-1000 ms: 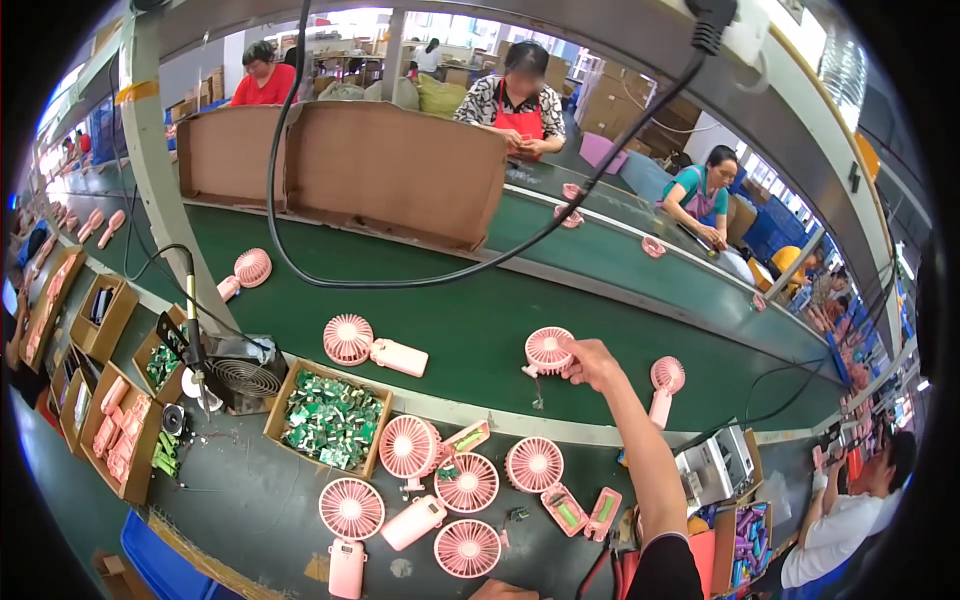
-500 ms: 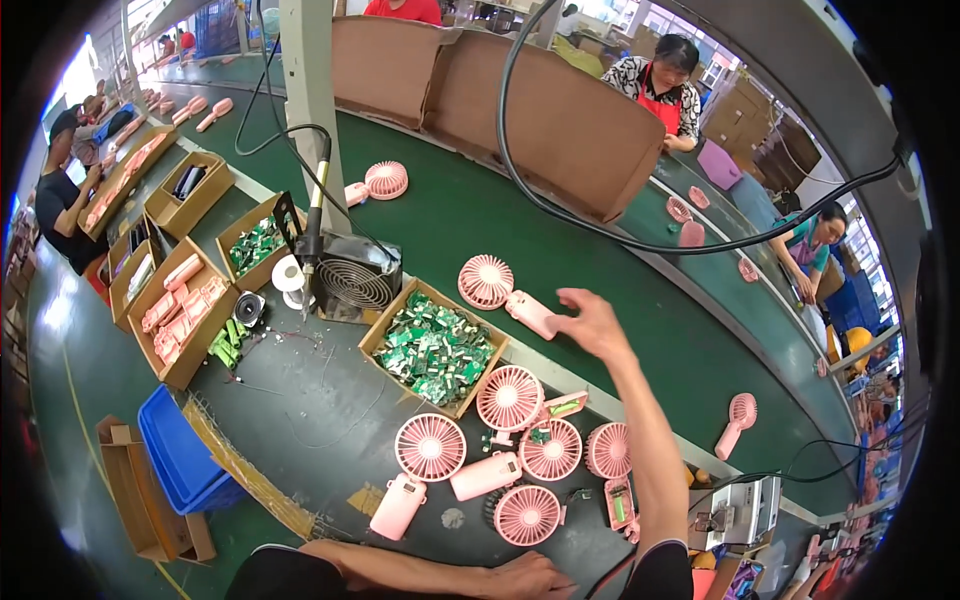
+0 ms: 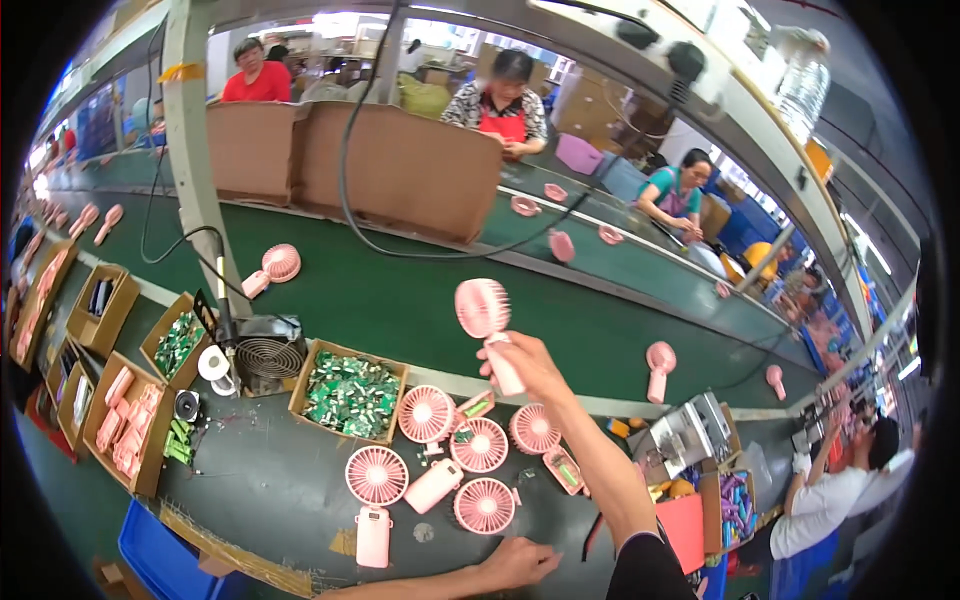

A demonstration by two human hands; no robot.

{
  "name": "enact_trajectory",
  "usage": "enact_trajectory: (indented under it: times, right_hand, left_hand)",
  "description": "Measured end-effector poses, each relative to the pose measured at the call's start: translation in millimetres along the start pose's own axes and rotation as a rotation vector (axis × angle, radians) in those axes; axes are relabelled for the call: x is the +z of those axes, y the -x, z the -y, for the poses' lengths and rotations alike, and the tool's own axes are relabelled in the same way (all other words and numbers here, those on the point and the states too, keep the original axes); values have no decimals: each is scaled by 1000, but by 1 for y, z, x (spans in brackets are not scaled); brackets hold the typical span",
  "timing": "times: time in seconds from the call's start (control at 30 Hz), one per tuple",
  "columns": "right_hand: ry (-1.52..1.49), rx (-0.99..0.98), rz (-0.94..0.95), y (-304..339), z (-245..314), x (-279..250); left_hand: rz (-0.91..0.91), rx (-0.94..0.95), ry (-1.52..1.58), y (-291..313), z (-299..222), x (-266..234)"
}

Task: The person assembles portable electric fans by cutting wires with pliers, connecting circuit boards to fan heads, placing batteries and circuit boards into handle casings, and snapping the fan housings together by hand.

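Note:
My right hand [image 3: 530, 366] is raised above the green belt [image 3: 400, 300] and grips the handle of an assembled pink handheld fan [image 3: 484, 312], its round head upward. My left hand [image 3: 518, 562] rests flat on the dark workbench at the near edge, empty, just below a pink fan head [image 3: 484, 505]. Several more pink fan heads [image 3: 428, 414] and pink handle shells [image 3: 432, 486] lie on the bench between the two hands. A cardboard box of green circuit boards [image 3: 350, 392] stands to their left.
Another finished fan [image 3: 272, 268] lies on the belt at the left, one fan [image 3: 660, 362] stands at the right. A black round-grille device [image 3: 268, 356] sits beside the boards box. Cardboard bins of parts [image 3: 125, 420] line the left. Other people work behind a cardboard wall [image 3: 400, 170] across the belt.
My right hand has picked a pink fan up off the belt and lifted it. My head has turned, shifting the bench in view. My left hand stays low on the bench.

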State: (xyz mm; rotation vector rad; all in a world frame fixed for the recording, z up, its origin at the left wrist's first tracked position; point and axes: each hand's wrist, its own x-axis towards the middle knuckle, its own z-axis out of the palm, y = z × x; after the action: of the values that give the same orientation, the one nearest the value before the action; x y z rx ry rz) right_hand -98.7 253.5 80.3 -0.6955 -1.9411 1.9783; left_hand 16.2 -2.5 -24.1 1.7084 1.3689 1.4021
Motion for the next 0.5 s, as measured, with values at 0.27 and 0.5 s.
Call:
enact_trajectory:
  times: [0.27,0.5]
  right_hand:
    - [-458,-275,-152,165,-16,-16]
    - [-454,-330,-262,212,-33,-11]
  left_hand:
    - [22,-44,-34,-11,1,-9]
    - [15,-85,25,-14,-6,-8]
